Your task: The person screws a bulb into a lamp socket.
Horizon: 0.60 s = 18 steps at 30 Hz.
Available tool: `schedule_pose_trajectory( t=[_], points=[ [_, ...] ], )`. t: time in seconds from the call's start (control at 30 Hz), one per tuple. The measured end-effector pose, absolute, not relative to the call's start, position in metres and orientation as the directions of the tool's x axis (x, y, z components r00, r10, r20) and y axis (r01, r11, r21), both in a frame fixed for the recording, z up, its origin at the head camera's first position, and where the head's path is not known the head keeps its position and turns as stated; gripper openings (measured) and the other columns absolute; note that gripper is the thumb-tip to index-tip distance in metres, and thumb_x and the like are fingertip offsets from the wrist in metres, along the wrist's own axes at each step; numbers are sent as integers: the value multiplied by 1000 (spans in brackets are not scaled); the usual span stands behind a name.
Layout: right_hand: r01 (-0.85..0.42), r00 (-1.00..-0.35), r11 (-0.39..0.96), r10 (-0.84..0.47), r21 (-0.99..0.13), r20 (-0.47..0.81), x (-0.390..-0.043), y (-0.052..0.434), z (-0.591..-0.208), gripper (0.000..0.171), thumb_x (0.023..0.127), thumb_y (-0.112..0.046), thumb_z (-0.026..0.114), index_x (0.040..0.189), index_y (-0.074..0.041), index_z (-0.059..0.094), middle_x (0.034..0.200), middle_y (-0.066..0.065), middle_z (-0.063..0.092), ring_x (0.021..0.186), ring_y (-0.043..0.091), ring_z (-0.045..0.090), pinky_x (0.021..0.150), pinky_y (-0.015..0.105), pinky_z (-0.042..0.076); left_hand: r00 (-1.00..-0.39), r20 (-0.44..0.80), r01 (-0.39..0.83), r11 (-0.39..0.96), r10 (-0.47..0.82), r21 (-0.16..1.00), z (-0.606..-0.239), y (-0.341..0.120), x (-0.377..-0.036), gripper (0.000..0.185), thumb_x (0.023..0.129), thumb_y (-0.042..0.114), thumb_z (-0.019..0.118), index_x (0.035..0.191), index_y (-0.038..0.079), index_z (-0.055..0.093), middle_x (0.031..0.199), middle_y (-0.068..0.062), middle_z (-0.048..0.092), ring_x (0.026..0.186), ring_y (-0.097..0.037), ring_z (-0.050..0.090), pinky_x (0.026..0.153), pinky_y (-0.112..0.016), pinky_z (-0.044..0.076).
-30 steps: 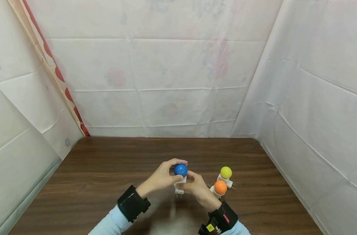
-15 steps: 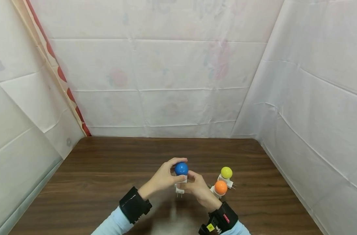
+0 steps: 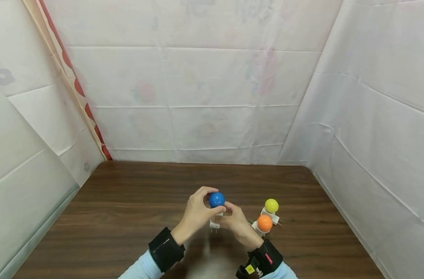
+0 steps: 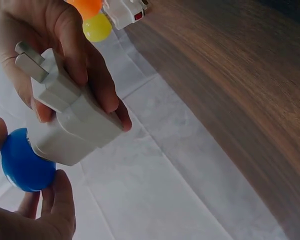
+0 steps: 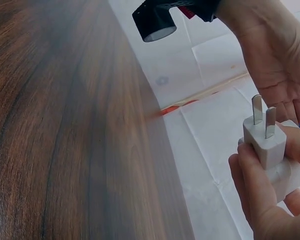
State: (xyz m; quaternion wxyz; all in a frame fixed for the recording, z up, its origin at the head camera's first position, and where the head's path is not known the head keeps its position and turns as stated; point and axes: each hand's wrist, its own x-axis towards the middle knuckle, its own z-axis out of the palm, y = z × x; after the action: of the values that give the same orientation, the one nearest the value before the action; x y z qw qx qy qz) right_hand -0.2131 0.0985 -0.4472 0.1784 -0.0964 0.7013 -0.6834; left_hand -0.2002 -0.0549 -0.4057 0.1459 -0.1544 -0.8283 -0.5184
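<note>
Night-light, held above the table near its front middle, is gripped by both hands. The left hand curls thumb and fingers around the blue bulb; the left wrist view shows the fingertips cupping the bulb from below. The right hand pinches the white plug body between thumb and fingers, just behind the two flat prongs.

Handling, as a judgement:
- Light; one hand could carry it.
- Plug body is stiff plastic with flat faces, the surest place to take hold.
- Bulb is smooth, round and glossy, so likely slippery; it may crack or pull loose if squeezed or levered hard.
- Prongs are thin metal; keep fingers off them.

Orientation: the long axis runs from bulb through body to prongs. In the head view it stands near upright, bulb uppermost and away from the person, prongs pointing down toward the table and the wearer.

Two more lights lie on the table just right of the right hand: an orange one and a yellow one, close together. White sheets wall the table on three sides.
</note>
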Motion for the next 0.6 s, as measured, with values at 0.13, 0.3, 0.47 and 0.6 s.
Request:
schedule_pose_trajectory(
  t=[0.13, 0.3, 0.47, 0.6],
  points=[
    [108, -911, 44, -395, -993, -117, -212, 98, -446, 56, 78, -17, 71, 128, -3, 50, 125, 16, 53, 102, 19, 57, 85, 39, 51, -915, 379, 403, 385, 142, 830, -407, -58, -202, 44, 74, 26, 76, 112, 11, 61, 109, -5, 60, 95, -18, 60, 79, -36, 54],
    [122, -902, 40, -412, -992, -128, -212, 99, -446, 56, 79, -19, 71, 128, -2, 49, 124, 16, 53, 100, 19, 59, 84, 38, 52, -908, 329, 401, 311, 258, 862, -409, -62, -204, 40, 82, 12, 68, 121, 9, 57, 120, -9, 57, 106, -24, 58, 86, -36, 51],
    [128, -891, 41, -435, -991, -133, -211, 99, -446, 57, 80, -21, 70, 129, -3, 48, 129, 18, 48, 101, 19, 59, 85, 38, 51, -887, 318, 414, 272, 334, 868, -407, -64, -205, 41, 85, 2, 62, 124, 7, 53, 125, -10, 55, 114, -26, 53, 92, -37, 47],
    [132, -893, 40, -430, -990, -136, -211, 98, -446, 56, 79, -19, 70, 128, -2, 49, 130, 19, 46, 99, 19, 59, 84, 37, 52, -877, 320, 423, 264, 358, 867, -407, -64, -205, 41, 85, 1, 61, 125, 7, 52, 125, -10, 54, 115, -26, 53, 94, -38, 46]
  ],
)
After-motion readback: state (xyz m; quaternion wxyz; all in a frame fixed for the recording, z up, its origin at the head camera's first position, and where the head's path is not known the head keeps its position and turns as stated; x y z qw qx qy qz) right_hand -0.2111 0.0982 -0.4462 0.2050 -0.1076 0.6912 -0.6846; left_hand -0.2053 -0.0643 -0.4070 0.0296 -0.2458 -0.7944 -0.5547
